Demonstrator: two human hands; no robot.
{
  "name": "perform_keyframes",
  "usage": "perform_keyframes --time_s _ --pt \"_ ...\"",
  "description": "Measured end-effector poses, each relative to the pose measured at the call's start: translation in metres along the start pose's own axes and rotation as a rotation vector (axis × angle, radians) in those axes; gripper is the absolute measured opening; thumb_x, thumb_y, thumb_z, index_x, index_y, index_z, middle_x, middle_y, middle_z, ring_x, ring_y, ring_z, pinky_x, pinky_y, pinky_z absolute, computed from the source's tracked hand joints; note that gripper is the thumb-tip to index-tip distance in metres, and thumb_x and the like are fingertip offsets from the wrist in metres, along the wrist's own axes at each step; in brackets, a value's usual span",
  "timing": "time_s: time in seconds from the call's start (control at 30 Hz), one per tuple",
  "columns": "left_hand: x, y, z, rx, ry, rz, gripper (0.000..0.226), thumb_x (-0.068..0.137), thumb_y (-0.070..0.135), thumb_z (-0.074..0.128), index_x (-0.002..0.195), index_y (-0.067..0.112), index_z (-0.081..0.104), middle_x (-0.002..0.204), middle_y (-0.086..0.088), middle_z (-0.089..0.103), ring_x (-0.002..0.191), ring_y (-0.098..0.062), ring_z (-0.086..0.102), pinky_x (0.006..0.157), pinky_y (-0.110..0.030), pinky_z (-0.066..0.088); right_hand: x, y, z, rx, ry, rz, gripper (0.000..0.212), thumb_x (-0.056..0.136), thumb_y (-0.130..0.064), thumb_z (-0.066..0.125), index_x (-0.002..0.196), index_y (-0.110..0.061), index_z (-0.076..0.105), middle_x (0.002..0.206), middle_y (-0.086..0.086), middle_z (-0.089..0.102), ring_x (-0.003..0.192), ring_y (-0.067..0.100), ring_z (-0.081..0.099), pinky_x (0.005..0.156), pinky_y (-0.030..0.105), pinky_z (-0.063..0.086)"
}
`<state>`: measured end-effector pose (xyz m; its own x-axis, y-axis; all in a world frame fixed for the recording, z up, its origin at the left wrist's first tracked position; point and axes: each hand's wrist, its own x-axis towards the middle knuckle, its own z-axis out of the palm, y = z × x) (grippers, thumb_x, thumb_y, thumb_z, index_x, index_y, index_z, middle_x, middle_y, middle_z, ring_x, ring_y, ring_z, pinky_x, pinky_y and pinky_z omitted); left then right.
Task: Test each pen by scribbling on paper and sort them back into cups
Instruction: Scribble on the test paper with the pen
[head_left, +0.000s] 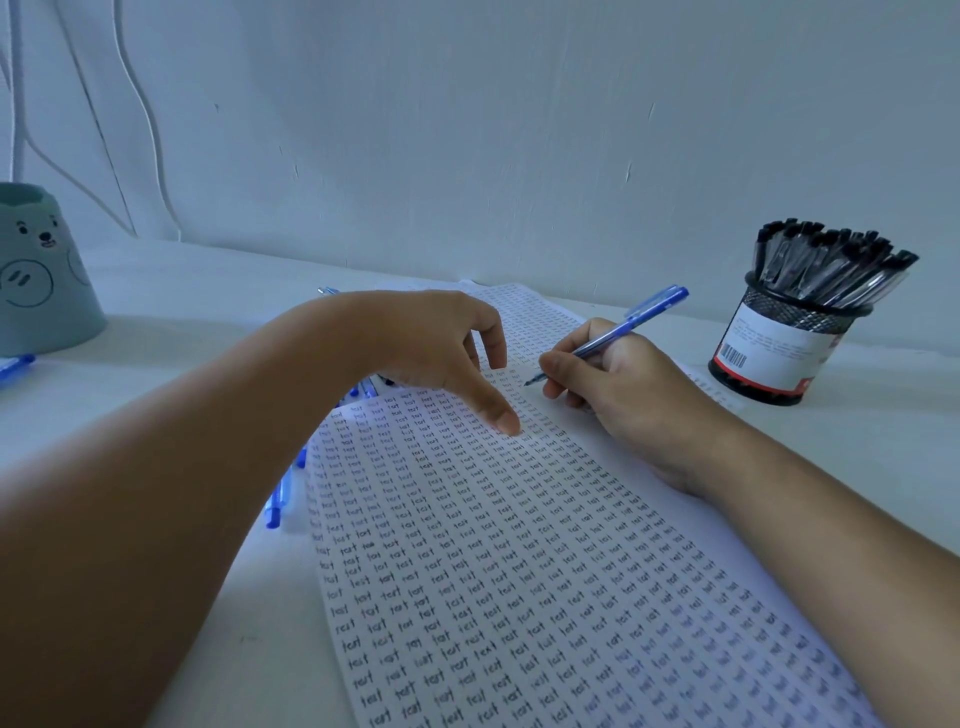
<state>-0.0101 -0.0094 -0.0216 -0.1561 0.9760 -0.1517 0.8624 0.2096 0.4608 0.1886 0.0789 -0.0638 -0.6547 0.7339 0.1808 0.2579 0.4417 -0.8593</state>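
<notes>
A long sheet of paper covered in rows of the small written word "test" lies on the white desk. My right hand grips a blue pen in a writing hold, its tip touching the paper near the far end. My left hand hovers over the sheet with relaxed fingers, the thumb tip touching the paper. A black mesh cup full of black-capped pens stands at the right. A teal bear-face cup stands at the far left.
Several blue pens lie on the desk beside the paper's left edge, partly hidden under my left arm. Another blue pen lies by the teal cup. A white wall with hanging cables rises behind the desk.
</notes>
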Motion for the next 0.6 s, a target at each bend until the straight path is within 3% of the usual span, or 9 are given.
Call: perform_keyframes --time_s 0.6 --pt "-0.0007 0.0015 0.0001 0.030 0.000 0.007 0.066 0.050 0.071 0.088 0.104 0.044 0.061 0.085 0.017 0.066 0.079 -0.003 0.062 0.072 -0.029 0.045 -0.0015 -0.0040 0.0003 -0.070 -0.006 0.008 0.015 0.102 -0.037 0.064 0.102 -0.022 0.066 0.083 -0.010 0.075 0.070 -0.006 0.060 0.075 0.027 0.048"
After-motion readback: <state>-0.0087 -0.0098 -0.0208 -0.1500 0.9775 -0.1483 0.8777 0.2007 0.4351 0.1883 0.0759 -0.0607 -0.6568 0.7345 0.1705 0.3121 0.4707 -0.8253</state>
